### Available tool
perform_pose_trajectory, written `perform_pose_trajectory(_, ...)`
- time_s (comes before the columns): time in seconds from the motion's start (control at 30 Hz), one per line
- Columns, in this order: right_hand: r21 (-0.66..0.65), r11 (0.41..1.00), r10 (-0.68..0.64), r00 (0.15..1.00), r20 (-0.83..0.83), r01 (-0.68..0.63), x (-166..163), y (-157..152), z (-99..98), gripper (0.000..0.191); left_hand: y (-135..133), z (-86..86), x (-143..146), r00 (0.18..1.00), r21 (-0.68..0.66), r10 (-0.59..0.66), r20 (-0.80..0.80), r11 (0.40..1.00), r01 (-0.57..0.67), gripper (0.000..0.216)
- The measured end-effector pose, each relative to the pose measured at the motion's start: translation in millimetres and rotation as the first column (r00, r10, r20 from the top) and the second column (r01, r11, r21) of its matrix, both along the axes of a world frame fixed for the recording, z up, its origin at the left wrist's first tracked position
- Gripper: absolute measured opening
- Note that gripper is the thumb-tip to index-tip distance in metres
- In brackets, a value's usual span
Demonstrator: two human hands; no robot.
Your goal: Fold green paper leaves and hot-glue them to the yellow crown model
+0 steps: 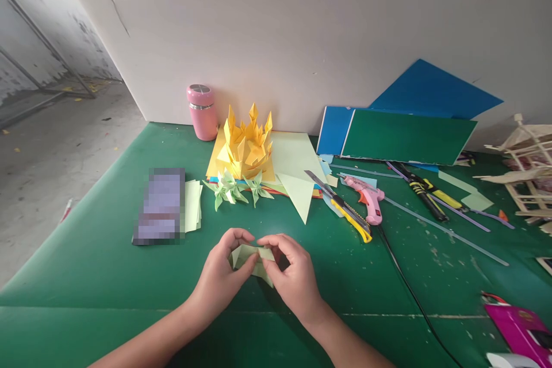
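Observation:
Between my two hands is a small pale green piece of folded paper [264, 273], held just above the green table [142, 299]. My left hand [225, 261] pinches its left side between thumb and fingers. On its right side, my right hand [293, 267] presses the paper with thumb and index finger. Part of the paper is hidden behind my fingers. Beyond my hands lie several green and white folded paper flowers [228, 188]. A yellow folded-paper crown [246, 152] stands behind them on a stack of coloured paper sheets [293, 152].
Left are a phone-like pixelated rectangle [160, 204], small green paper sheets [192, 207] and a pink flask [202, 114]. Right lie a yellow utility knife [345, 213], a pink glue gun [366, 198] with a trailing cord, blue and green boards [409, 137] and a wooden stick model [535, 169].

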State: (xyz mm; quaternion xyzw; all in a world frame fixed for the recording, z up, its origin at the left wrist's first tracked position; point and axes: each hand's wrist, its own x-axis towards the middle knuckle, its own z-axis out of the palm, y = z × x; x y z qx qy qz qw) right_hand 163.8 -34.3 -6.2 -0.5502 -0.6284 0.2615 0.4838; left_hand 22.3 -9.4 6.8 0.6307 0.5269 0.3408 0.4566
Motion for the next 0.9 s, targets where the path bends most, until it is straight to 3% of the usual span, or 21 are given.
perform_pose_trajectory(0.17,-0.010,1.000,-0.023,0.997,-0.071,0.023,0.5,0.4,-0.6,0.018,0.3,3.5,-1.2,0.998,-0.016,0.065,-0.011,0.998,-0.066,0.024)
perform_pose_trajectory(0.43,-0.115,0.993,-0.034,0.981,-0.190,0.012,1.6,2.7,-3.1,0.014,1.7,3.6,-2.1,0.998,-0.049,0.044,-0.047,0.998,-0.046,0.022)
perform_pose_trajectory(0.63,-0.151,0.988,-0.027,0.981,-0.194,-0.003,2.0,2.3,-3.5,0.015,0.6,2.4,-1.6,0.998,-0.053,0.020,-0.062,0.998,-0.023,0.023)
perform_pose_trajectory(0.9,-0.106,0.994,-0.029,0.987,-0.156,0.012,2.2,3.1,-2.9,0.012,-0.3,3.5,-0.6,0.998,0.024,0.022,-0.067,0.999,-0.021,0.019)
